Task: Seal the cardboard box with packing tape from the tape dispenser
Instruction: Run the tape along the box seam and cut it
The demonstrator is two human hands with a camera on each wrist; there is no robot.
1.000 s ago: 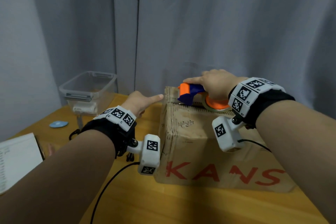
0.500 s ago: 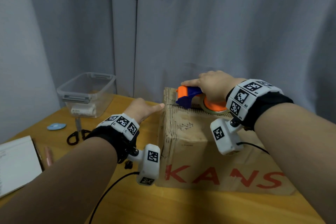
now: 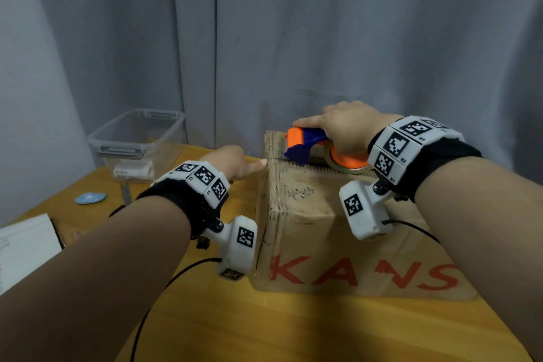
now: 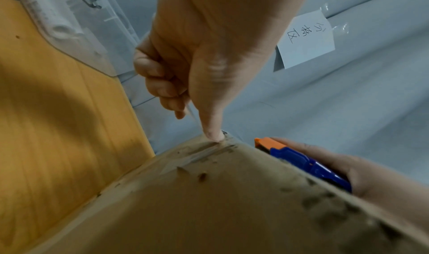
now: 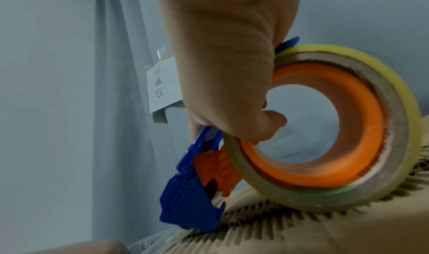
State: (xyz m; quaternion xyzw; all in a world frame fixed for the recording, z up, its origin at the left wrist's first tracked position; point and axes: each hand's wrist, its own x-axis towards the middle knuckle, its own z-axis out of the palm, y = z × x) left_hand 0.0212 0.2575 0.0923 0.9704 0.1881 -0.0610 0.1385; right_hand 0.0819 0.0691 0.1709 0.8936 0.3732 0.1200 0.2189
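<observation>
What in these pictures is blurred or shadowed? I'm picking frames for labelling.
Head view: evenly lit, sharp; wide lens bows the forearms. Left wrist view: the cardboard box up close is soft, and a shadow crosses the table. Right wrist view: the tape dispenser is fairly sharp; the box edge below smears.
</observation>
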